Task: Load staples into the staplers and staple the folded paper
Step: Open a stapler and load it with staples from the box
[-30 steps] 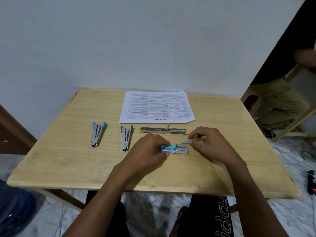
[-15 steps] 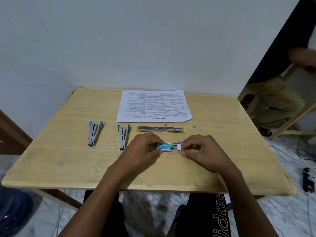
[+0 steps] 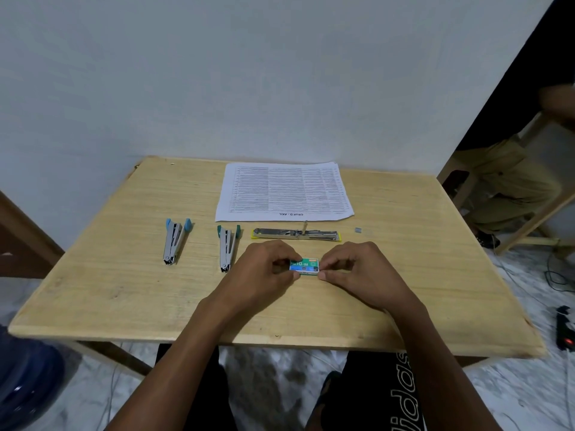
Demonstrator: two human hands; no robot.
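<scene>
While my left hand (image 3: 264, 272) and right hand (image 3: 354, 269) pinch the staple box (image 3: 305, 265) below the open stapler (image 3: 297, 234), squeezing unevenly could spill staples.

A plain pale wall (image 3: 249, 73), bare and evenly lit, fills the far half of the scene. Pushed against it stands a light wooden table (image 3: 124, 290) with a visible grain and a rounded near edge. Beneath and around it the floor (image 3: 513, 384) is mottled white and grey, like marble. At the near left sits part of a blue water bottle (image 3: 21, 384), and a dark wooden piece (image 3: 18, 241) rises on the left. On the far right a wooden chair (image 3: 529, 219) stands by a dark opening, with someone seated. Cables and a black power strip (image 3: 564, 331) with a red light lie on the floor at right.
</scene>
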